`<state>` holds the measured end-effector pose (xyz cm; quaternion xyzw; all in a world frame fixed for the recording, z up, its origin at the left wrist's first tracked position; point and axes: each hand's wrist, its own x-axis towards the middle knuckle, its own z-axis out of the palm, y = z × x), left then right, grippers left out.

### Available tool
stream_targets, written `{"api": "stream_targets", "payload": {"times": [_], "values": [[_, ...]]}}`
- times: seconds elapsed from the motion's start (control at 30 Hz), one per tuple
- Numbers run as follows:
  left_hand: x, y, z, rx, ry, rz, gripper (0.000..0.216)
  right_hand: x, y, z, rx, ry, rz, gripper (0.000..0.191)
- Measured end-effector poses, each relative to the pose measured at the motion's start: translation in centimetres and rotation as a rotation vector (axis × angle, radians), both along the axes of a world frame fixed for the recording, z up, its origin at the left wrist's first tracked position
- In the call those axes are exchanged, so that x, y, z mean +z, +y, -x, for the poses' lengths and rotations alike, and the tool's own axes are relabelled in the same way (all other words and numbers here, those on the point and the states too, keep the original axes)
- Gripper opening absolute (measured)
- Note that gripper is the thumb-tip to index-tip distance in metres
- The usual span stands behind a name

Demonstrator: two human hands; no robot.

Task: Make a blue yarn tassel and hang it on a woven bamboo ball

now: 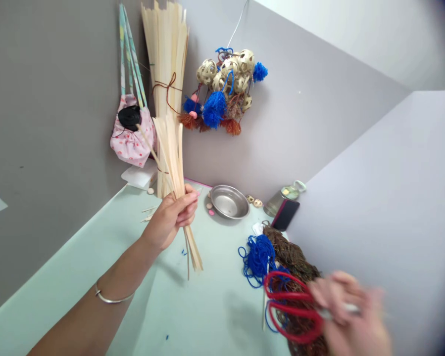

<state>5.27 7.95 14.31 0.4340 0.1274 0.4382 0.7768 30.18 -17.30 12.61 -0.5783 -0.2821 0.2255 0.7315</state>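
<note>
My left hand [173, 215] is closed around a bundle of thin pale bamboo strips [173, 153], held upright above the pale green table [192, 306]. The strips stick out above and below my fist. My right hand [350, 311] is low at the right and smeared by motion. It grips red-handled scissors [291, 306] over a pile of brown cord [294, 259]. A heap of blue cord [258, 257] lies just left of the brown one.
A tall tied sheaf of wide strips [166, 54] leans in the corner. A steel bowl [228, 201], a phone [285, 214] and a glass jar [283, 195] sit at the back. Woven balls with blue and brown tassels [227, 84] and a pink bag [131, 133] hang on the wall.
</note>
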Motion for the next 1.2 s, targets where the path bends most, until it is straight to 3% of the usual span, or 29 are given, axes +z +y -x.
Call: {"api": "stream_targets", "payload": {"times": [0.13,0.23,0.33,0.47,0.53,0.6,0.73,0.83,0.9,1.07,1.13,1.2], "values": [[-1.7,0.3,-1.4,0.004,-0.032,0.178,0.013,-4.5,7.3,2.3,0.166,0.072,0.065,0.051],[-2.6,0.5,-1.1,0.011,-0.026,0.263,0.019,-6.8,9.4,0.7,0.143,-0.042,0.175,0.055],[-2.8,0.7,0.4,0.024,-0.023,0.23,0.019,-6.5,8.7,-2.9,0.039,-0.096,0.175,0.056],[-1.9,0.8,2.0,0.009,0.021,0.084,0.02,-3.3,6.8,-5.0,-0.149,-0.292,0.272,0.051],[-1.5,0.6,2.0,-0.029,0.045,0.006,0.021,-2.1,6.7,-3.7,-0.156,-0.458,0.362,0.049],[-1.5,0.2,1.6,-0.088,0.067,-0.037,0.022,-2.3,7.4,-1.6,-0.055,-0.606,0.465,0.046],[-3.0,-1.1,0.5,-0.115,0.097,0.058,0.017,-6.0,9.5,2.7,0.214,-0.955,0.767,0.034],[-5.5,-2.2,0.0,-0.086,0.097,0.231,0.019,-8.5,10.3,5.1,0.288,-1.13,0.733,0.04],[-7.4,-2.9,-0.3,-0.056,0.084,0.339,0.017,-8.8,10.3,6.8,0.369,-0.971,0.638,0.045],[-9.9,-5.0,-1.2,-0.034,0.055,0.47,0.016,-8.3,10.5,12.2,0.834,-0.159,0.39,0.047],[-10.0,-5.6,-1.4,-0.047,0.108,0.448,0.018,-9.0,10.6,13.7,0.855,0.041,0.362,0.032],[-9.9,-5.9,-1.4,-0.059,0.217,0.387,0.022,-10.0,10.6,14.4,0.822,0.207,0.376,0.032]]}}
